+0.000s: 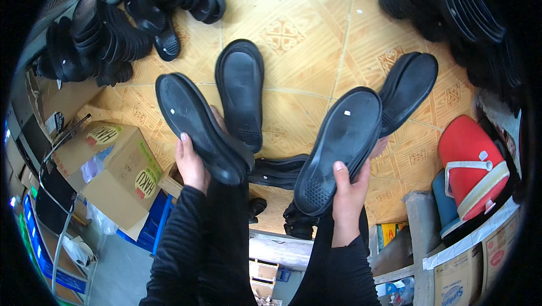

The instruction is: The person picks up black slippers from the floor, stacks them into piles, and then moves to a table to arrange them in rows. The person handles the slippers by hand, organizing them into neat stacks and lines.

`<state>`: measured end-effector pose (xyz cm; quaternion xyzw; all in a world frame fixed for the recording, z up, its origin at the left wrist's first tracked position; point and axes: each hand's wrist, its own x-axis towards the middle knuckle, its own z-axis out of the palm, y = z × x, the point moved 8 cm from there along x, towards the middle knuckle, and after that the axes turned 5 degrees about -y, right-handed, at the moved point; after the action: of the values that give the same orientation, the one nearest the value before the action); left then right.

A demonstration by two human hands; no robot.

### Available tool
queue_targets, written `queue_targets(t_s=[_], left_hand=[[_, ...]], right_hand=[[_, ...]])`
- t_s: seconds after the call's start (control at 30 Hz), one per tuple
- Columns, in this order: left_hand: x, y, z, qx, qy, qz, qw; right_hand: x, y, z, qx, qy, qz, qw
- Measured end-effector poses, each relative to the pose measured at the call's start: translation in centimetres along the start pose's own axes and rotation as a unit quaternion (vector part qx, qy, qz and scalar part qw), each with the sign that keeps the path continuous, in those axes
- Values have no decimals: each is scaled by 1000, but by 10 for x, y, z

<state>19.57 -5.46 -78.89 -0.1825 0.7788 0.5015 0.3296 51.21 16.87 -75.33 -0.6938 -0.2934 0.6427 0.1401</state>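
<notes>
My left hand (192, 162) is closed around the edge of a thick black shoe sole (195, 119), thumb on its top face and a finger showing on the far side. In my right hand (351, 193) is another black shoe sole (341, 142), tilted, with the thumb pressed on its top near the dimpled heel. Each has a small white mark; layered edges hint at stacked soles, but I cannot tell. On the tiled floor between them lies a black sole (240, 91). Further black soles (409, 88) lie beyond my right hand, and several (279, 171) lie between my legs.
Piles of black soles stand at the far left (107, 38) and far right (451, 7). An open cardboard box (124, 165) stands at left beside a blue crate (161, 227). At right are a red and white item (471, 162) and cardboard boxes (460, 278).
</notes>
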Motion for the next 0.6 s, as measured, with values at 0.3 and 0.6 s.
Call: queue_targets(t_s=[0.3,0.6], left_hand=[[-74,-28,-12,-205,-20,-200,958],[-55,-58,-61,-175,111,-169,964]], right_hand=[[109,4,44,-62,-40,-92,993],[136,-52,61,-392,124,-358,838]])
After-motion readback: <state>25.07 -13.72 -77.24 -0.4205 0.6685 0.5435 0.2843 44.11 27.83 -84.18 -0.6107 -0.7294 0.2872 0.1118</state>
